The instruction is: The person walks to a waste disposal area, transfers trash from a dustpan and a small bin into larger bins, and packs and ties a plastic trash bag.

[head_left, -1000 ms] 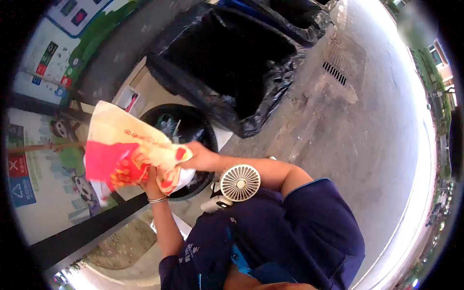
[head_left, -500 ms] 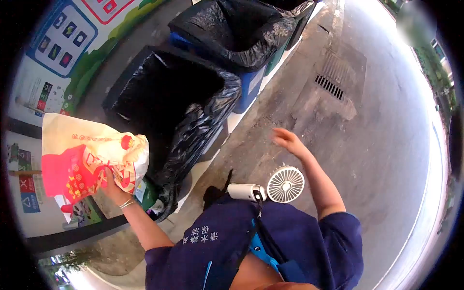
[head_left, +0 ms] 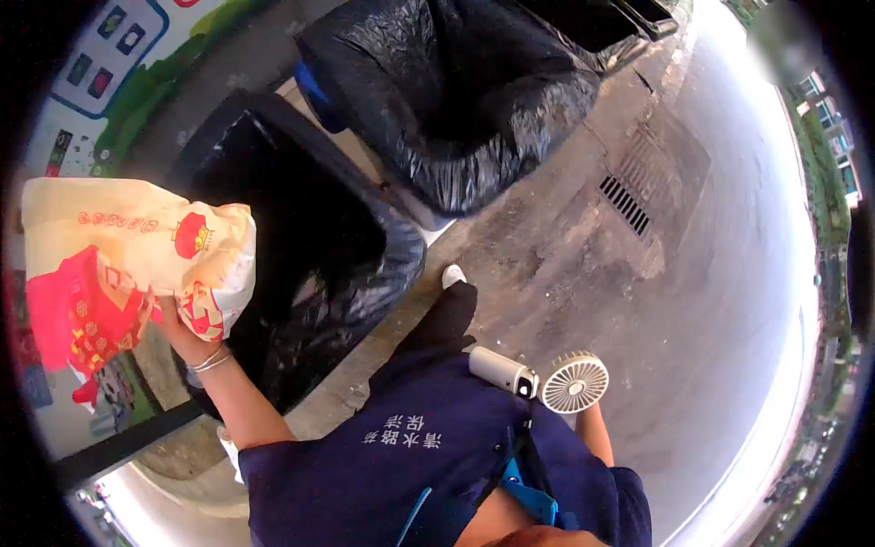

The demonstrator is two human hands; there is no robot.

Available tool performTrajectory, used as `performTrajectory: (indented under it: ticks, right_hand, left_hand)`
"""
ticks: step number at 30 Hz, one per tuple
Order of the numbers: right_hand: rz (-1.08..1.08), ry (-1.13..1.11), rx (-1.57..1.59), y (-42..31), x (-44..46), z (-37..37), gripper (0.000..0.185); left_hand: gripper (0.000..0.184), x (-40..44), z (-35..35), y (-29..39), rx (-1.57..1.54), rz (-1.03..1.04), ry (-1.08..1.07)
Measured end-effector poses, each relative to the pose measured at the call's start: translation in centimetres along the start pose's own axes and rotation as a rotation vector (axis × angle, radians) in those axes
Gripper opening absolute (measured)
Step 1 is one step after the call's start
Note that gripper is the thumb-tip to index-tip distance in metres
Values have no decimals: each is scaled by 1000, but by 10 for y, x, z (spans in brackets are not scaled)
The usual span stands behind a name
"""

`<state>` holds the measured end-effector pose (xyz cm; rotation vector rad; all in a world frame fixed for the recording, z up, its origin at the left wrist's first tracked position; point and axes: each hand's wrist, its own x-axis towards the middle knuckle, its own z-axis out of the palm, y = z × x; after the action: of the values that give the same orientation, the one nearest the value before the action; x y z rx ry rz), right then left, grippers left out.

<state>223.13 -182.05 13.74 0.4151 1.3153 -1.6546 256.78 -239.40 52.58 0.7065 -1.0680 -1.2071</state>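
Paper bag (head_left: 118, 223) gripped in the left hand (head_left: 187, 337)

Nearest us, a small fan (head_left: 574, 383) at the chest of a navy shirt (head_left: 383, 483). Right forearm (head_left: 595, 438) beside it; its hand is hidden, so we cannot tell those fingers. Left fingers grasp the bag, which we see out left, overlapping the nearer black liner (head_left: 392, 251). Beyond: a second black liner (head_left: 456, 173), a drain grate (head_left: 625, 205).

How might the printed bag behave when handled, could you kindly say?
The printed bag is probably light for its size, as the left hand alone holds it aloft. It seems pliable, judging by the creases near that hand. Its outer end spreads fairly flat, so it may hold some shape.
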Motion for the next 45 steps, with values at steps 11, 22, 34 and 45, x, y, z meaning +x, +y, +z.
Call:
performTrajectory:
  ticks: [11,22,34,45]
  right_hand:
    - [-422,59,-1232,-80,26,2,28]
    - [-1171,-30,-1043,-293,45,303,18]
    - [-808,-992,-922,-276,-6,484,59]
    - [-301,-948,-605,-121,-130,574,69]
  left_hand:
    - [50,0,-16,-13,14,-115,163]
    - [53,-11,-38,8,-31,-91,424]
    - [47,-66,-41,28,10,-28,547]
    - [47,-68,-25,-19,188,-375,-282]
